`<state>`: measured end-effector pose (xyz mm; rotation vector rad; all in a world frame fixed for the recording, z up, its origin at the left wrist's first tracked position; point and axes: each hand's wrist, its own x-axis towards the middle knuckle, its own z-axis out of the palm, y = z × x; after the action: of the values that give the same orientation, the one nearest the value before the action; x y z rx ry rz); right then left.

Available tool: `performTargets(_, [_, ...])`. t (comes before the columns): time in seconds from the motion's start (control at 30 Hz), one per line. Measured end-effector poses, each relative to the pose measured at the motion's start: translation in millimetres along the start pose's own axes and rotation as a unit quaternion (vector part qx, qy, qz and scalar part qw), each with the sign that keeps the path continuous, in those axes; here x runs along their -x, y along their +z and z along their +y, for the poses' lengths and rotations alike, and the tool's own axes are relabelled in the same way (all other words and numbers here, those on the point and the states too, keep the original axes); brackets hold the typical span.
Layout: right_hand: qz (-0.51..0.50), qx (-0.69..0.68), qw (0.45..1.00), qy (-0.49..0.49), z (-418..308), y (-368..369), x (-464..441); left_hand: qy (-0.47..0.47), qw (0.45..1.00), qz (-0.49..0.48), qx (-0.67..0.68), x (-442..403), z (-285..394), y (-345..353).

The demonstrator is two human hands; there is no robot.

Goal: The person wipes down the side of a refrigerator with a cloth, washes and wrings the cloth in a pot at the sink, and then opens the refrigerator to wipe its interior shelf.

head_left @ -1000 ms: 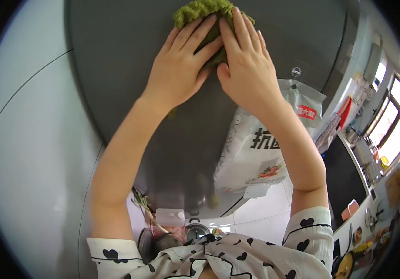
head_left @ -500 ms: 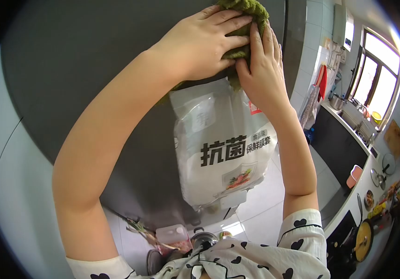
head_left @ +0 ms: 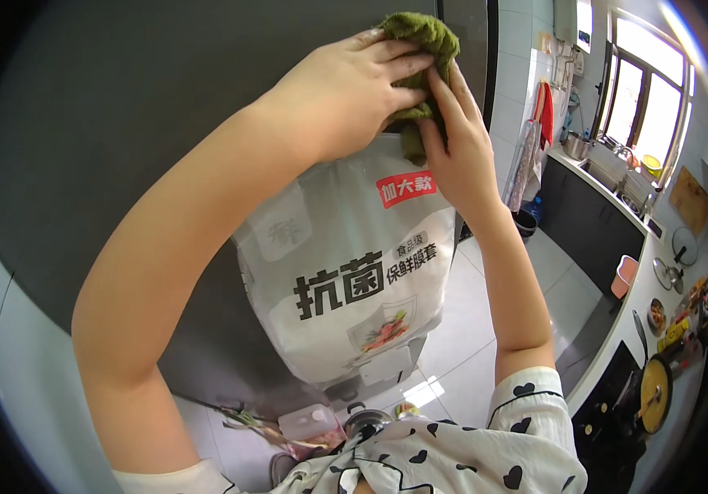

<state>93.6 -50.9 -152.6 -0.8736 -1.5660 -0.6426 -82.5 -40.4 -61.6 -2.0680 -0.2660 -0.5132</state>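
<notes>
A green cloth [head_left: 424, 34] lies bunched against a dark grey upright panel [head_left: 156, 74], near its right edge. My left hand [head_left: 345, 95] presses on the cloth from the left, its fingers spread over it. My right hand [head_left: 458, 148] is on the cloth's right side, fingers stretched upward and holding it against the left hand's fingertips. Just below both hands hangs a white plastic bag [head_left: 345, 329] with black print and a red label, its top edge partly behind my left wrist.
A counter [head_left: 617, 321] with a pan [head_left: 655, 393], lids and bottles runs along the right. Beyond are a sink [head_left: 602, 174] and a window. On the tiled floor below stand a pot [head_left: 366, 420], a plastic container [head_left: 306, 421] and green onions [head_left: 247, 421].
Both hands and the cloth have shifted toward the panel's right edge. The view has turned right, bringing more of the bag, counter and window into sight.
</notes>
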Motion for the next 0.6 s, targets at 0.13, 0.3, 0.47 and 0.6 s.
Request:
performTargets(0.13, [0.005, -0.017, 1.000, 0.019, -1.8, -9.2, 17.2, 0.015, 0.998, -0.045, 0.048, -1.0, 10.4, -3.9])
performTargets(0.3, [0.009, -0.026, 1.000, -0.008, 17.0, -7.7, 20.5, 0.027, 0.999, -0.035, 0.026, -9.6, 6.1, -1.7])
performTargets(0.47, [0.020, 0.032, 0.998, -0.043, 28.4, 0.3, 2.2, 0.031, 0.999, 0.029, -0.010, -23.5, -10.2, 10.3])
performTargets(0.6, [0.050, 0.071, 0.994, -0.068, 37.8, 2.8, -25.1, 0.009, 0.994, 0.075, -0.073, -39.0, -13.6, 4.5])
